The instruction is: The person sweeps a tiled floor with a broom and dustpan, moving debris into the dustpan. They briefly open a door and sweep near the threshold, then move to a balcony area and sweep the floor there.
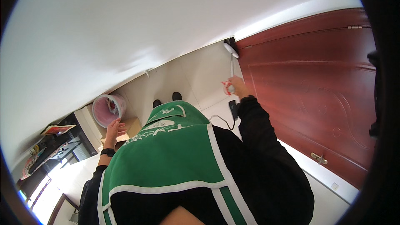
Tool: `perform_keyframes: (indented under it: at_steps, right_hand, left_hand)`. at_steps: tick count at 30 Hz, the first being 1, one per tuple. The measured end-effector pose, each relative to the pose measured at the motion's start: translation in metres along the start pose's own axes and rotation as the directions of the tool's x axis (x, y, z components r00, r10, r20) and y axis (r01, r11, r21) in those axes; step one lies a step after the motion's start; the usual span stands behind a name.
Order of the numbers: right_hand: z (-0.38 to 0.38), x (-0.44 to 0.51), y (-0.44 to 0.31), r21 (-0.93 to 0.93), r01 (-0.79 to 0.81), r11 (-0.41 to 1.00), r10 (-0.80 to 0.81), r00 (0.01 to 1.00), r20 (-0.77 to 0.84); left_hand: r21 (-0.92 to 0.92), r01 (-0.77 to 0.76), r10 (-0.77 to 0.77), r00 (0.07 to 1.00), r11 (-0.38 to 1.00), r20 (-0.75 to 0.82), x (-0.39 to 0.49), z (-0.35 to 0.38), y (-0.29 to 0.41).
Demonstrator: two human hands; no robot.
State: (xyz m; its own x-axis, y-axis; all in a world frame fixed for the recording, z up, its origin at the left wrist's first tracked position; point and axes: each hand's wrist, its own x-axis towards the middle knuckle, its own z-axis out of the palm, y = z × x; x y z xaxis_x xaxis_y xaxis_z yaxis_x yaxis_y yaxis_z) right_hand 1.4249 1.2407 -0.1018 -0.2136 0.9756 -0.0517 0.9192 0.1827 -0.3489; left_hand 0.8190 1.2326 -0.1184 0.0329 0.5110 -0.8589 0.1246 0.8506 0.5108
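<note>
My right hand [239, 87] is closed around a white pole [232, 65] beside the red-brown door. At the pole's far end is a white oval piece [231, 50], close to the wall corner. A red and clear piece [226, 88], too blurred to name, shows at my fingers. My left hand [115, 130] holds nothing, its fingers apart, just by the rim of a round waste bin [99, 123]. The bin has a pink liner and some rubbish inside. I cannot tell whether my fingertips touch the rim.
A wooden panelled door [300, 78] stands along the right. The white wall [125, 22] rises ahead, with a small doorstop [147, 73] low on it. A cardboard box [132, 126] sits by the bin. Near my right sleeve is a black device [233, 109] with a cable. Tiled floor [197, 75] lies before my shoes.
</note>
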Motion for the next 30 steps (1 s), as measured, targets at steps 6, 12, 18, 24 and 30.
perform_keyframes:
  at_steps: [6, 12, 18, 24, 30]
  right_hand:
    - [-0.047, -0.039, -0.09, 0.593, -0.791, -0.152, 0.621, 0.39, 0.68]
    - [-0.157, -0.088, -0.133, 0.589, -0.483, -0.648, 0.468, 0.358, 0.808]
    - [-0.132, -0.104, -0.156, 0.656, -0.187, -0.731, 0.572, 0.358, 0.738]
    - [-0.076, -0.042, -0.075, 0.863, -0.061, -0.501, 0.645, 0.638, 0.42]
    - [-0.061, -0.03, -0.059, 0.706, -0.019, -0.708, 0.565, 0.584, 0.583]
  left_hand:
    - [-0.001, 0.012, -0.012, 0.999, 1.0, 0.033, 0.01, 0.002, 0.015]
    - [0.089, -0.018, 0.013, 0.998, 0.996, 0.061, 0.03, 0.001, 0.027]
    - [0.079, -0.068, 0.06, 0.993, 0.994, 0.102, 0.042, 0.001, 0.043]
    - [0.104, -0.044, 0.034, 0.995, 0.994, 0.097, 0.037, -0.001, 0.042]
    - [0.238, -0.05, 0.027, 0.995, 0.97, 0.099, 0.028, -0.015, 0.023]
